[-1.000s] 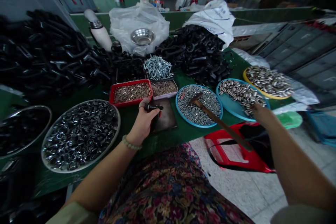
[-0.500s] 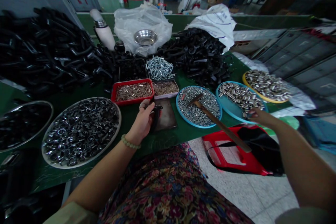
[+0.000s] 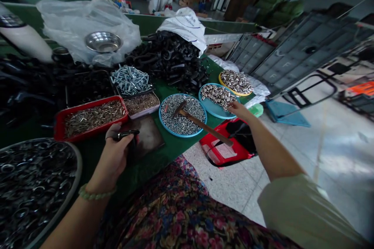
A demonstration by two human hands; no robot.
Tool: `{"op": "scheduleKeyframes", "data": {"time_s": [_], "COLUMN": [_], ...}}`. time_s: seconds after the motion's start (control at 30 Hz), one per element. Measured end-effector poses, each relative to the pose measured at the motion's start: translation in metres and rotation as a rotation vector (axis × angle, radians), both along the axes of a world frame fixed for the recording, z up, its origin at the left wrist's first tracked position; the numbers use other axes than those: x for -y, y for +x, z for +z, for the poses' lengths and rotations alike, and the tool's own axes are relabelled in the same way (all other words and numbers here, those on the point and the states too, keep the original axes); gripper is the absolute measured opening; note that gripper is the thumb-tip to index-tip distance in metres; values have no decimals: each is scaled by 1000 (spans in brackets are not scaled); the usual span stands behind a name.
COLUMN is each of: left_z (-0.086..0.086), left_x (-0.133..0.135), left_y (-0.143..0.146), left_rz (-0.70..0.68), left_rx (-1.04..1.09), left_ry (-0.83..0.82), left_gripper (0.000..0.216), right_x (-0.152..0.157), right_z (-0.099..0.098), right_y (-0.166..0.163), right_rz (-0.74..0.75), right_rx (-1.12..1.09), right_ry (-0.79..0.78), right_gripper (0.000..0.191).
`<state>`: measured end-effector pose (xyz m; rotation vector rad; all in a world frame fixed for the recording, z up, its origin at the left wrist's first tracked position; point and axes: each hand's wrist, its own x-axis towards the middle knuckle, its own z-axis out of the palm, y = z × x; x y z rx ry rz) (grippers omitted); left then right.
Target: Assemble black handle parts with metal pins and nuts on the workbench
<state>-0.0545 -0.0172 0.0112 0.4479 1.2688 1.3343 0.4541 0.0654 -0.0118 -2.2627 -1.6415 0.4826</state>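
My left hand is closed around a black plastic part, whose lower portion is dark and partly hidden. It is held beside a flat metal plate on the green table. My right hand reaches to the near right edge of a blue tray of short shiny metal sleeves. Its fingers are bent together at the sleeves; what is between them is too small to make out. A hammer rests across another blue tray full of small metal nuts, its handle sticking out over the edge.
A red tray of pins, a pile of bolts and a large tray of black rings are on the left. Black parts are heaped behind. A yellow tray is at the far right, a red stool below.
My view has turned to the right, so the table's contents appear further left. My right hand stays at the tray of sleeves; my left hand still holds the black part.
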Motion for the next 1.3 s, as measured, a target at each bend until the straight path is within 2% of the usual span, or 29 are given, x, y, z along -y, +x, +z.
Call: {"op": "scheduleKeyframes", "data": {"time_s": [0.2,0.4,0.53,0.73,0.9,1.03,1.17,1.3], "left_z": [-2,-2,-4,-9,-7,-4,-4,-5], "left_x": [3,5,3,7,14,18,21,22], "left_y": [1,-3,-3,3,-1,-2,1,5], "left_rz": [-26,-32,-42,-92,-115,-62,-94,-63], "left_rx": [28,-14,8,126,112,67,84,66], "left_ry": [46,18,18,74,58,54,66,83], "left_gripper": [69,68,58,71,61,69,73,76], "right_x": [-16,-24,-19,-33,-45,-40,-36,-44], "right_z": [-11,-15,-13,-25,-28,-22,-20,-24], "right_y": [-17,-25,-27,-54,-64,-68,-80,-94], "right_rz": [-64,-49,2,46,145,77,17,-86], "right_rx": [-84,-34,64,174,176,192,173,107], "right_ry": [88,121,70,88,69,103,109,106], "right_gripper": [33,28,18,26,23,25,20,29]}}
